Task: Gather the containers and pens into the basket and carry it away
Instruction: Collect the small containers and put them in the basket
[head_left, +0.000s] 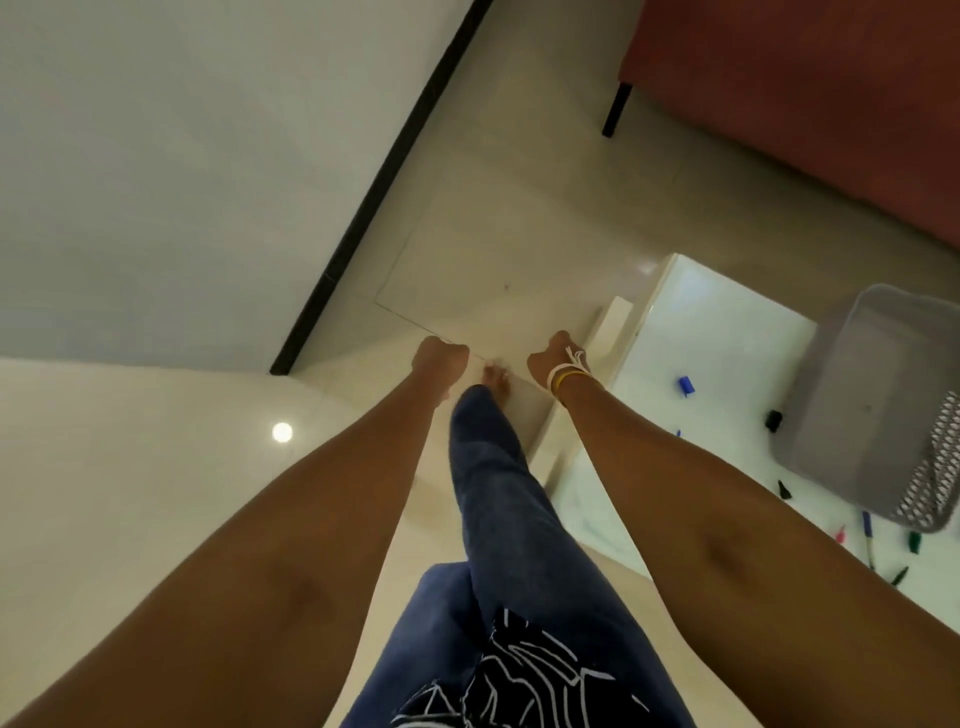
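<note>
While both fists, left hand (440, 358) and right hand (551, 358), hang curled and empty, grey plastic basket (852, 395) and scattered pens (866, 525) lie right of the right hand, presumably awaiting gathering.

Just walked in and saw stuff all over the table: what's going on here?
A person stands beside a white table, both arms hanging. The left hand and right hand are curled and hold nothing. A grey basket sits on the table with pens and caps scattered around it. Nothing looks gathered yet; the visible part of the basket looks empty.
</note>
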